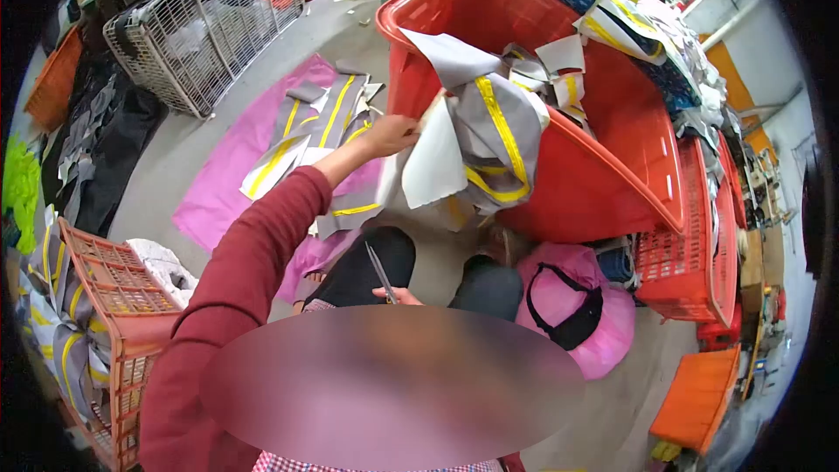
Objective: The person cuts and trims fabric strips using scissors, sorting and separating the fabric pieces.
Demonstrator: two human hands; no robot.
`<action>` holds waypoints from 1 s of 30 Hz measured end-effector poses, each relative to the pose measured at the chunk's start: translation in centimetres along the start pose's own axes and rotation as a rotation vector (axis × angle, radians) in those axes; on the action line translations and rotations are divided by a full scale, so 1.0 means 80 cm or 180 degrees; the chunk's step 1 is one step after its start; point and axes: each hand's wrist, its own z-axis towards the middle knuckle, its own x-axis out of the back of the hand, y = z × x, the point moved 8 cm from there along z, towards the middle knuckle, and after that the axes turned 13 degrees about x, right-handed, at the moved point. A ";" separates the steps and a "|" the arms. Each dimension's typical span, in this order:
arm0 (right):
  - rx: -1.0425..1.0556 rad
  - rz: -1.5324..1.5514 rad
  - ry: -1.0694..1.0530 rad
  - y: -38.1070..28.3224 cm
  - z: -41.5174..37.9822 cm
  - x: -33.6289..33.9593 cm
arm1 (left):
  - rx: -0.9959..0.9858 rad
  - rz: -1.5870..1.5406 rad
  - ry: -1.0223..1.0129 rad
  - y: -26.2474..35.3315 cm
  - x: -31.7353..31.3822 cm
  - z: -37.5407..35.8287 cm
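My left hand [393,134] is stretched forward with its fingers closed on the edge of a grey fabric piece [489,127]. The piece has a yellow stripe and a pale backing, and it hangs bunched over the near rim of a big red plastic bin [585,179]. Close to my lap, my right hand [399,296] grips a pair of small scissors [378,264], their pointed blades upward and slightly apart. A blurred patch covers much of that hand and my body. Beyond my knees, similar striped pieces [330,111] lie on a pink sheet [229,147].
An orange-red crate [131,315] of striped fabric stands at left. A wire cage [205,31] sits at the back left. On the right are a pink bag [572,267] with a black strap, red baskets [677,240] and an orange crate [695,398].
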 end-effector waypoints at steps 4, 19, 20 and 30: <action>0.0147 0.0022 0.0165 0.004 0.000 0.002 | 0.0690 -0.0504 0.0198 -0.029 0.025 -0.071; 0.0362 -0.0812 -0.0168 -0.067 0.043 0.000 | 0.1207 -0.1197 -0.0289 0.115 0.165 -0.313; 0.0415 -0.0917 -0.0191 -0.071 0.047 0.001 | 0.1197 -0.1190 -0.0280 0.114 0.167 -0.313; 0.0305 -0.0879 -0.0376 -0.071 0.083 0.006 | 0.1255 -0.1908 -0.0721 0.111 0.157 -0.309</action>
